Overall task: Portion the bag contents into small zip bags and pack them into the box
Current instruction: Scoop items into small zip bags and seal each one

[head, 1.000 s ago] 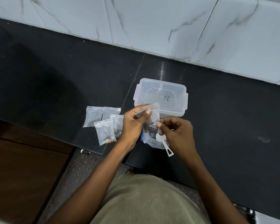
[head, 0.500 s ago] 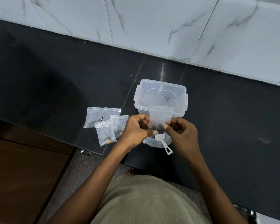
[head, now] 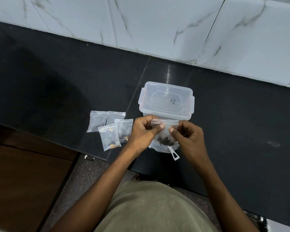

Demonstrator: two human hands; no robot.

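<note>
Pinching small zip bag (head: pixel 165 131) | clear, dark pieces at bottom

Bare forearms, no sleeves visible; olive-khaki garment (head: pixel 151 208) over torso

A single handwritten mark in dark ink stands on the clear lid of the plastic box (head: pixel 166 99), just right of the lid's middle, near the centre of the frame. It looks like two short strokes, perhaps "11" or "1l"; the reading is uncertain. Nothing else carries legible text.
</note>
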